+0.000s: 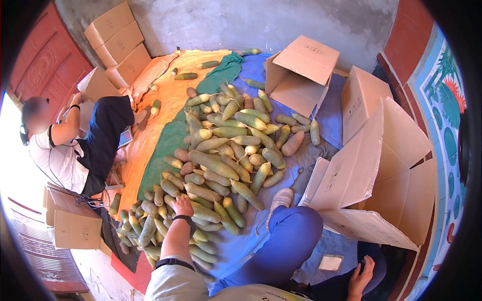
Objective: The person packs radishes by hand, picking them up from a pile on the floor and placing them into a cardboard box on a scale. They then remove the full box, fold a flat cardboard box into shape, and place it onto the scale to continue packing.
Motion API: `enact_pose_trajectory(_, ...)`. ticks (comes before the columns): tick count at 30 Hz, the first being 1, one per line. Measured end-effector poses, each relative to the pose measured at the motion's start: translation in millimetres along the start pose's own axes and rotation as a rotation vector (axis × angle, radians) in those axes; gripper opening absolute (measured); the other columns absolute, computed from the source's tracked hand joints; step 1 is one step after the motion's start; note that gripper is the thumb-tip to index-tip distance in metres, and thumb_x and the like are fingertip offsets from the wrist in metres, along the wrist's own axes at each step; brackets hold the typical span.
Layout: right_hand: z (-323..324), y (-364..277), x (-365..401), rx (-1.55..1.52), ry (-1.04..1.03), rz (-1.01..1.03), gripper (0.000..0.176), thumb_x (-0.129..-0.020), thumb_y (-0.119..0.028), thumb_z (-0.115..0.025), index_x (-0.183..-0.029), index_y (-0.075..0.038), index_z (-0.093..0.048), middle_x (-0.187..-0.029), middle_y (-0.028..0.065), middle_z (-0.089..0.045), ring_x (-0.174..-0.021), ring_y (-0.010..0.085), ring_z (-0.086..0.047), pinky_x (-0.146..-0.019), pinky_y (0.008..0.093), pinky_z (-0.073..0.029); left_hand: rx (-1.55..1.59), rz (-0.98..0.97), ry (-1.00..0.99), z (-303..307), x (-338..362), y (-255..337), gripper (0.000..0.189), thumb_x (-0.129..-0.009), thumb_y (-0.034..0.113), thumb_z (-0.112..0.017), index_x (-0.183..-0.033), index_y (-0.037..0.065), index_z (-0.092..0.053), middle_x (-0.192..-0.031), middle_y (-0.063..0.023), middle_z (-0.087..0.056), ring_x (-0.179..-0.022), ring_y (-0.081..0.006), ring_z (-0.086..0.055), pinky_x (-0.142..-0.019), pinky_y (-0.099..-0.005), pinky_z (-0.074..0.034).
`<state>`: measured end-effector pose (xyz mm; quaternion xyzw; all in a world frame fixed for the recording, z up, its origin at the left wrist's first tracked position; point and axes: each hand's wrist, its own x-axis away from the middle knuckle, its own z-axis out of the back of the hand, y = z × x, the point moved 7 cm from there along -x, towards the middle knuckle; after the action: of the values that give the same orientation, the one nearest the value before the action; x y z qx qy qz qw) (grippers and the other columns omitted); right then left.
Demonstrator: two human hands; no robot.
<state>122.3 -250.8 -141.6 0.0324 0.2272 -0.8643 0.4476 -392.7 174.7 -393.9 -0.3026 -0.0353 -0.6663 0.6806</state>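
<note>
A large heap of green radishes [216,160] lies on green and blue cloths in the middle of the view. My left hand [183,205] reaches onto the lower left part of the heap, its fingers on or just above a radish; the fingertips are too small to tell how they are bent. At the lower right, my right hand [361,276] rests by my dark trouser leg, fingers apart and holding nothing. A pale flat rectangular piece [331,263] lies to the left of it.
An open cardboard box [346,175] stands at the right, with further boxes [306,65] behind. A seated person [60,145] is at the left on an orange cloth [145,135], beside stacked boxes [118,47]. My bent knee [296,226] is in front of the heap.
</note>
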Motion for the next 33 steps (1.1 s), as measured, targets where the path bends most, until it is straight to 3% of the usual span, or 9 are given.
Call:
enact_pose_trajectory(10,-5.7,-1.7,1.4,-0.044,0.009,0.021,0.026,-0.077,0.006,-0.048,-0.103,0.004,-0.051,-0.105,0.0218,-0.052,-0.093,0.0371,-0.054,-0.081,0.0374,-0.044,-0.191,-0.266,0.025,-0.6,39.3,-4.4,0.048,-0.066,0.029,-0.07,-0.11,0.014,-0.056,-0.115,-0.0072,-0.054,-0.114,-0.023,-0.046,-0.097,-0.0448,-0.033)
enact_pose_trajectory(12,-6.1,-2.9,4.3,-0.066,0.033,0.028,0.025,-0.077,0.006,-0.048,-0.101,0.003,-0.052,-0.104,0.0217,-0.053,-0.093,0.0366,-0.055,-0.081,0.0374,-0.044,-0.174,-0.275,0.018,-6.0,52.3,-7.9,0.054,-0.064,0.038,-0.072,-0.11,0.013,-0.057,-0.109,-0.0078,-0.06,-0.107,-0.0224,-0.054,-0.099,-0.0478,-0.03)
enact_pose_trajectory(14,-7.5,-6.0,5.6,-0.091,0.039,0.028,0.024,-0.077,0.006,-0.048,-0.101,0.003,-0.052,-0.104,0.0216,-0.053,-0.093,0.0366,-0.055,-0.081,0.0374,-0.045,-0.16,-0.35,-0.181,-5.4,85.5,-2.5,0.067,-0.061,0.057,-0.07,-0.107,0.01,-0.057,-0.102,-0.0083,-0.063,-0.1,-0.0235,-0.059,-0.092,-0.0424,-0.039)
enact_pose_trajectory(21,-6.9,-15.1,7.2,-0.141,0.087,0.102,0.021,-0.077,0.006,-0.05,-0.097,0.003,-0.052,-0.099,0.0209,-0.054,-0.088,0.0365,-0.056,-0.077,0.0374,-0.046,0.445,-0.253,-0.393,-10.2,153.6,19.4,0.073,-0.07,0.069,-0.054,-0.098,0.003,-0.065,-0.096,-0.0158,-0.065,-0.095,-0.0307,-0.061,-0.081,-0.0377,-0.047)
enact_pose_trajectory(25,-1.0,-11.5,12.1,-0.143,0.112,0.101,0.02,-0.077,0.006,-0.05,-0.096,0.003,-0.053,-0.096,0.0206,-0.054,-0.087,0.0361,-0.056,-0.077,0.0376,-0.046,0.707,-0.494,-0.248,49.9,193.6,40.2,0.074,-0.07,0.069,-0.056,-0.091,-0.002,-0.065,-0.087,-0.0194,-0.065,-0.087,-0.0309,-0.063,-0.076,-0.0378,-0.047)
enact_pose_trajectory(29,13.7,-25.2,16.2,-0.177,0.148,0.125,0.019,-0.077,0.007,-0.05,-0.096,0.004,-0.053,-0.095,0.0206,-0.054,-0.087,0.0351,-0.056,-0.076,0.0373,-0.046,0.784,-0.339,-0.279,57.2,187.7,45.5,0.056,-0.075,0.051,-0.06,-0.104,0.003,-0.061,-0.094,-0.0197,-0.064,-0.092,-0.031,-0.061,-0.075,-0.0369,-0.047)
enact_pose_trajectory(31,21.1,-28.4,14.0,-0.186,0.164,0.135,0.019,-0.077,0.007,-0.05,-0.095,0.004,-0.053,-0.095,0.0205,-0.054,-0.086,0.0348,-0.056,-0.076,0.037,-0.046,1.004,-0.405,0.026,94.0,187.6,45.8,0.055,-0.072,0.047,-0.067,-0.1,0.0,-0.06,-0.089,-0.0195,-0.063,-0.085,-0.0329,-0.061,-0.072,-0.0402,-0.047)
enact_pose_trajectory(32,24.0,-31.0,11.7,-0.186,0.183,0.163,0.019,-0.077,0.007,-0.05,-0.095,0.004,-0.053,-0.095,0.0198,-0.054,-0.086,0.0334,-0.057,-0.076,0.0361,-0.046,1.009,-0.409,0.031,106.0,190.2,50.0,0.055,-0.072,0.047,-0.067,-0.1,0.0,-0.06,-0.089,-0.0195,-0.063,-0.085,-0.0329,-0.061,-0.072,-0.0402,-0.047)
enact_pose_trajectory(33,27.9,-33.9,9.5,-0.186,0.2,0.19,0.019,-0.077,0.007,-0.05,-0.095,0.004,-0.053,-0.095,0.019,-0.054,-0.085,0.0319,-0.057,-0.075,0.0352,-0.046,0.982,-0.497,0.275,141.8,203.6,50.8,0.054,-0.069,0.046,-0.069,-0.097,0.0,-0.059,-0.086,-0.0182,-0.063,-0.08,-0.0336,-0.061,-0.071,-0.0408,-0.047)
